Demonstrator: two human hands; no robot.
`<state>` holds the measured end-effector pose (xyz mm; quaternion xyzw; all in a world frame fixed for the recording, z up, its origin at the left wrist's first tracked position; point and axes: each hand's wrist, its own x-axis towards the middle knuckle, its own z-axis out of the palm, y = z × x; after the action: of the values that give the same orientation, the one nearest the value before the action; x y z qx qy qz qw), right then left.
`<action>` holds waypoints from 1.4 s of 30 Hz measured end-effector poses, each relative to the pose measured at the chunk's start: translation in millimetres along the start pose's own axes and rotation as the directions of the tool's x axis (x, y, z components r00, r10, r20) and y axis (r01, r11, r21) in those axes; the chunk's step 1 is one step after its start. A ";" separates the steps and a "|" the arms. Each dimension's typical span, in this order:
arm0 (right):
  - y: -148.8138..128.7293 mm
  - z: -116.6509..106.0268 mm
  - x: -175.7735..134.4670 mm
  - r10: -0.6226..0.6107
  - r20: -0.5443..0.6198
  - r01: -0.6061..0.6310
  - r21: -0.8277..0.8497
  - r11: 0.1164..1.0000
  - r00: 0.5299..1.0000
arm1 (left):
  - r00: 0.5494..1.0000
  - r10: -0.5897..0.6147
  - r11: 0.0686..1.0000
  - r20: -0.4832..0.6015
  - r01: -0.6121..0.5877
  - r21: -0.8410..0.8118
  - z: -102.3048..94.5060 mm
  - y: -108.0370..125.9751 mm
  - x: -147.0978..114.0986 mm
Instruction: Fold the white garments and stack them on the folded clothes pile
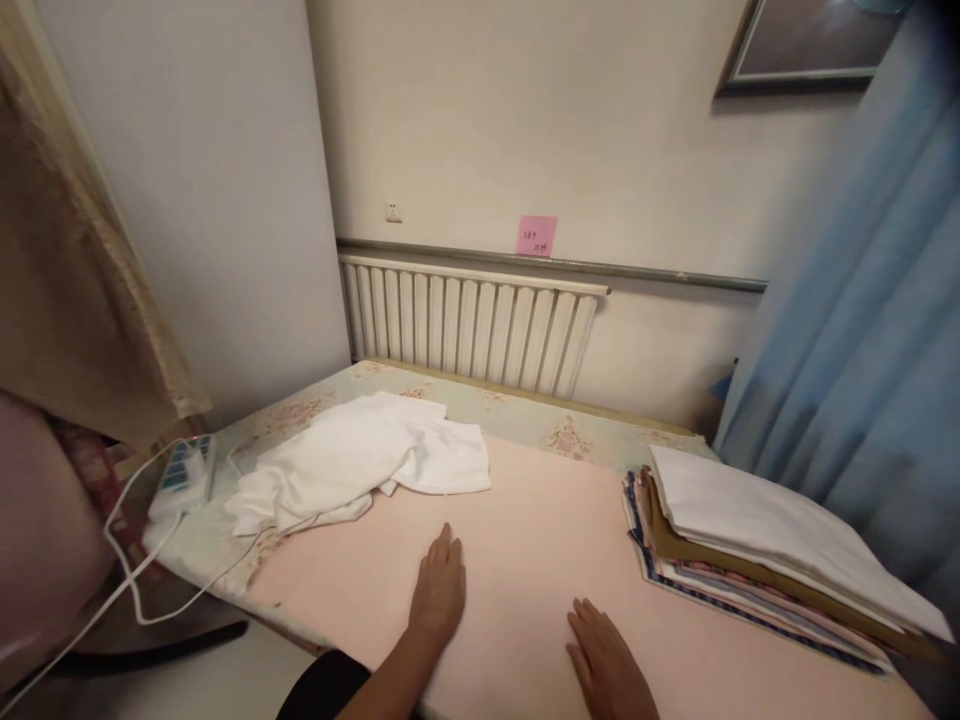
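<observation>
I'm standing in the room and, far left, a brown cloth drape is hanging over a rounded pink thing I can't identify. A white power strip with teal panels is sitting on the table's left corner, a white cable trailing off it. Behind that, a tall pale grey panel is standing up to the wall.

The table cover, pale green with a floral print, is showing mostly along the back and left. A crumpled white fabric garment is lying bunched on it, partly spilling onto a smooth pale pink sheet that's covering most of the front. On the cream wall behind, a white socket is sitting above a ribbed off-white radiator.

The left hand is lying palm down over the pink sheet, just in front of the garment, fingers straight and gripping nothing. A handwritten pink paper note is sticking to the wall further back. The right hand is hovering or resting over the sheet too (can't tell which), fingers extended, thumb slightly apart, also holding nothing.

On the right, a stack of folded fabrics, white on top, is resting on the sheet. A dark-framed picture is hanging above, and a light blue curtain is draping down the far right.
</observation>
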<state>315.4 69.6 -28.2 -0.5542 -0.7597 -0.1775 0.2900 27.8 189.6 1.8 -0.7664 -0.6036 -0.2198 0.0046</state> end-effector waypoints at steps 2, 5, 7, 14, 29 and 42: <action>1.5 -0.2 1.7 -0.016 -0.005 0.016 -0.026 1.000 1.000 | 1.000 -0.007 0.999 -0.010 0.007 0.043 2.8 -1.1 12.8; 3.8 1.9 2.8 -0.028 -0.003 0.027 -0.057 0.998 1.000 | 0.999 0.016 0.996 -0.048 -0.011 0.092 5.7 -1.3 32.7; 4.1 3.3 3.0 -0.022 0.004 0.022 -0.059 0.998 1.000 | 0.997 0.035 0.994 -0.065 -0.028 0.108 7.8 -1.2 44.8; 3.3 2.6 5.3 0.043 -0.002 -0.043 0.013 0.999 0.999 | 0.991 0.092 0.990 -0.099 -0.080 0.119 18.0 -3.4 78.2; 3.2 1.7 8.6 0.023 -0.004 -0.023 -0.050 0.998 1.000 | 0.998 0.044 0.997 -0.040 -0.046 -0.056 44.3 -22.0 122.0; 2.6 5.3 2.9 0.077 0.022 -0.076 -0.069 0.995 0.997 | 0.998 0.026 0.959 0.054 -0.009 -0.284 57.0 41.2 40.2</action>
<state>315.9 75.7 -30.5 -0.5946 -0.7350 -0.1850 0.2682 91.9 231.0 -25.3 -0.7704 -0.5589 -0.2822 -0.1205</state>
